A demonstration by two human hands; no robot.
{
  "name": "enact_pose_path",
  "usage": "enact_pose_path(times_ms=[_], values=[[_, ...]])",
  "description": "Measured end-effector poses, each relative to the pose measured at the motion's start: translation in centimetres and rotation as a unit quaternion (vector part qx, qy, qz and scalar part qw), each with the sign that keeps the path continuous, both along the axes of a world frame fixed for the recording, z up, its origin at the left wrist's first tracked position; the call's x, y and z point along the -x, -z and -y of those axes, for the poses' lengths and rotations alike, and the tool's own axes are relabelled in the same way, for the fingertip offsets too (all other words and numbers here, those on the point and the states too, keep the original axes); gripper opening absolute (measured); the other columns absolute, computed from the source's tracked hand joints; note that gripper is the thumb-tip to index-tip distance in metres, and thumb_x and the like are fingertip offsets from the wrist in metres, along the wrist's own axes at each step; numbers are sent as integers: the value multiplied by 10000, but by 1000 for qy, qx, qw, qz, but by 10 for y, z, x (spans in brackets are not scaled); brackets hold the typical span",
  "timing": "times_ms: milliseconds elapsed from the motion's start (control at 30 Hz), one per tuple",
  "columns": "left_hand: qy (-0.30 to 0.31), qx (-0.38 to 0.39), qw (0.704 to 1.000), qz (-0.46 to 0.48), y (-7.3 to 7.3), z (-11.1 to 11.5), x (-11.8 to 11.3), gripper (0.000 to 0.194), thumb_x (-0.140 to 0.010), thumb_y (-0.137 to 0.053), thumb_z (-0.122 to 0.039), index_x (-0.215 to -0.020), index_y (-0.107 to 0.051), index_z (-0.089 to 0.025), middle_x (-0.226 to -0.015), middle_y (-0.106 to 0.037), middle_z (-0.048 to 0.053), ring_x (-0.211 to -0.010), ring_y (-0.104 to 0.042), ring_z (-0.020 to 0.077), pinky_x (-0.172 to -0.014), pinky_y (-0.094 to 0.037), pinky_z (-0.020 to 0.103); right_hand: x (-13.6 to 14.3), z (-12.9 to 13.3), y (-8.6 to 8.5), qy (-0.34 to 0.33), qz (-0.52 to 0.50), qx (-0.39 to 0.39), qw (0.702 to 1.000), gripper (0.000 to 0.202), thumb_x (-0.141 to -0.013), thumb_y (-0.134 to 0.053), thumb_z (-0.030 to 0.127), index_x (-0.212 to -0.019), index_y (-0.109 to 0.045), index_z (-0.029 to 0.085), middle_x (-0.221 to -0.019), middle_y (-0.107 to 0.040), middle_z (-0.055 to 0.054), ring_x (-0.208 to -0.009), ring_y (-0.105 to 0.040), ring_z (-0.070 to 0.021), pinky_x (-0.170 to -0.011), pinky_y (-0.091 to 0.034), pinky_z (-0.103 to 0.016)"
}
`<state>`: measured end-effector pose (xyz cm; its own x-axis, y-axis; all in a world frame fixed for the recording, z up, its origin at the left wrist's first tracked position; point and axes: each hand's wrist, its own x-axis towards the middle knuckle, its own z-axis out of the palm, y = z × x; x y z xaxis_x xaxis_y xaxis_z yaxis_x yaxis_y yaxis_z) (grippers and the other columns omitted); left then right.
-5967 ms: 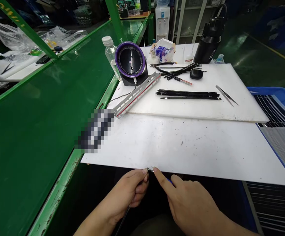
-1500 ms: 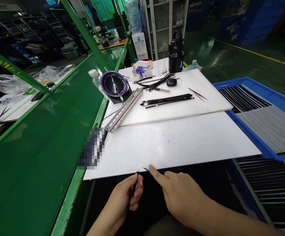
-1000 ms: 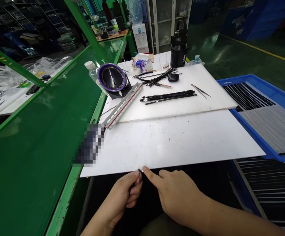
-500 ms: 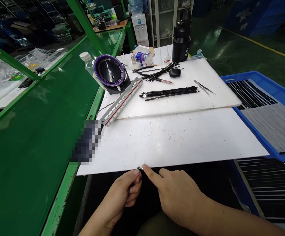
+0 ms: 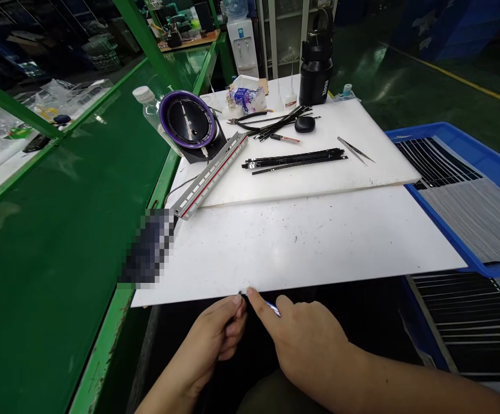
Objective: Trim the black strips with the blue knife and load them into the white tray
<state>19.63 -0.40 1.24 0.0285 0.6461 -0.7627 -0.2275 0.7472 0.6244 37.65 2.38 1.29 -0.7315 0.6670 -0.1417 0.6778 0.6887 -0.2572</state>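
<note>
At the front edge of the white table [image 5: 302, 247], my left hand [image 5: 219, 330] pinches a small dark piece [image 5: 241, 293] between thumb and forefinger. My right hand [image 5: 306, 339] is close beside it on the right, its index fingertip at that piece and the other fingers curled. A thin shiny strip [image 5: 273, 309] shows between the fingers of my right hand; most of it is hidden. Farther back, a bundle of black strips [image 5: 293, 160] lies on a white foam board [image 5: 362, 172], with tweezers [image 5: 356, 150] to its right.
A grey scale ruler [image 5: 211, 175] slants at the left, below a round purple-rimmed device [image 5: 187, 119]. Pliers [image 5: 250, 118], a black case [image 5: 305, 124] and a black bottle [image 5: 316, 75] stand or lie farther back. A blue tray [image 5: 448, 230] of strips is at the right.
The shiny strip has come into view at my right hand. Both hands keep nearly the same pose, and the whole view has shifted slightly.
</note>
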Motion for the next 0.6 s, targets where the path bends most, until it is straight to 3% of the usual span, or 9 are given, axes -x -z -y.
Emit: enact_pose_path(times_ms=[333, 600], values=[[7, -2, 1000, -1, 2, 1, 3, 336, -835, -558, -484, -722, -439, -192, -556, -311, -74, -454, -151, 51, -411, -88, 179, -5, -7, -5, 8, -8, 36, 999, 746, -800, -459, 123, -1510, -280, 265, -758, -613, -20, -509, -580, -183, -423, -181, -304], [3, 1, 1000, -4, 3, 2, 4, 353, -825, -565, -502, -716, -438, -192, -552, -308, -76, -454, -146, 49, -408, -88, 175, -5, -6, -7, 8, -29, 37, 999, 746, -791, -467, 130, -1505, -292, 256, -745, -607, -15, -505, -573, -184, -426, -162, -310]])
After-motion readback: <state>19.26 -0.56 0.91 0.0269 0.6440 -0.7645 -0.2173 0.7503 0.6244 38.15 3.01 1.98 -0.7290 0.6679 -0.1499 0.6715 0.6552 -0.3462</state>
